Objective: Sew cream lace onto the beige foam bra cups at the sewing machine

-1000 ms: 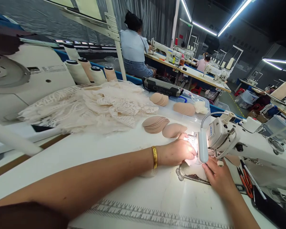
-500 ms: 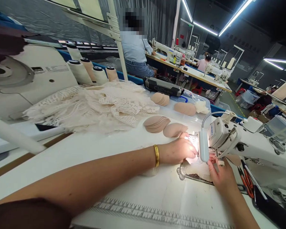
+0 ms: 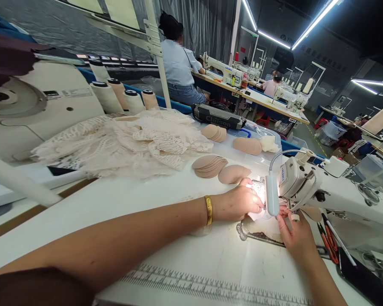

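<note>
White lace fabric [image 3: 258, 189] lies brightly lit under the head of a white sewing machine [image 3: 295, 176]. My left hand [image 3: 241, 202], with a gold bracelet [image 3: 208, 210] at its wrist, has its fingers closed on the lace at the left of the needle area. On the other side, my right hand [image 3: 298, 233] has thumb and fingers drawn together at the fabric's edge by the presser foot. Machine parts partly hide those fingers. A small lamp [image 3: 272, 195] on a bent neck covers the needle and part of the fabric.
Beige pad stacks [image 3: 210, 165] lie beyond my left hand, with a lace pile [image 3: 140, 140] farther left. Orange-handled scissors [image 3: 328, 242] and a dark phone-like slab [image 3: 364, 276] lie at right. A ruler strip [image 3: 191, 282] runs along the front. A co-worker [image 3: 178, 63] sits behind.
My hands and the lace stay almost in place. The view shifts slightly, and the seated co-worker's head and upper body have moved a little.
</note>
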Available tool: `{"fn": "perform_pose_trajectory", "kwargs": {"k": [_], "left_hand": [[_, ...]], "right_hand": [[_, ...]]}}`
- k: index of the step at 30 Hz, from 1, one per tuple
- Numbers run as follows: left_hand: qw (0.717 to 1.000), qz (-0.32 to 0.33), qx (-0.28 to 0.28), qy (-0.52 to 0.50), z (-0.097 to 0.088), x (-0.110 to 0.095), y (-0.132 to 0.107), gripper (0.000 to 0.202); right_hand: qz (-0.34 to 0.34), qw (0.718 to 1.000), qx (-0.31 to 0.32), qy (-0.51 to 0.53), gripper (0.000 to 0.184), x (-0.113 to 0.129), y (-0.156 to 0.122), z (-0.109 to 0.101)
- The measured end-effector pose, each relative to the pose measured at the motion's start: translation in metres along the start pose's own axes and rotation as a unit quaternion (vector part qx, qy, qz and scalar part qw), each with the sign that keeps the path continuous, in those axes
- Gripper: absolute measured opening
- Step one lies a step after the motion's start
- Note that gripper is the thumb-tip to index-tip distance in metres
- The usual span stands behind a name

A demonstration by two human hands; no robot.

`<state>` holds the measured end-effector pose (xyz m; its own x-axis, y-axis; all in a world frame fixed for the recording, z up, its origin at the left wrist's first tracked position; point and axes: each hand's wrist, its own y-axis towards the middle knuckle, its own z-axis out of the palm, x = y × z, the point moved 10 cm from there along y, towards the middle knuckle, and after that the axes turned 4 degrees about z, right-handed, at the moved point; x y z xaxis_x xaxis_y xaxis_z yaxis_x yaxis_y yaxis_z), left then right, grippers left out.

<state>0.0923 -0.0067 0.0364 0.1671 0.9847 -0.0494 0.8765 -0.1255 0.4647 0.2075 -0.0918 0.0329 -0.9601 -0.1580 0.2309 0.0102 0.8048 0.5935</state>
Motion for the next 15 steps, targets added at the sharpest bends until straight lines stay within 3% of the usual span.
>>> {"fn": "perform_pose_trajectory", "kwargs": {"k": [8, 15], "left_hand": [[1.0, -0.009, 0.006, -0.01, 0.003, 0.0032, -0.0028, 0.035], [0.999, -0.011, 0.009, 0.047, 0.0021, -0.0016, -0.0034, 0.023]], "right_hand": [[-0.002, 1.0, -0.008, 0.006, 0.014, -0.0024, -0.0046, -0.001], [-0.002, 1.0, -0.001, 0.011, 0.015, -0.0008, -0.0029, -0.0008]]}}
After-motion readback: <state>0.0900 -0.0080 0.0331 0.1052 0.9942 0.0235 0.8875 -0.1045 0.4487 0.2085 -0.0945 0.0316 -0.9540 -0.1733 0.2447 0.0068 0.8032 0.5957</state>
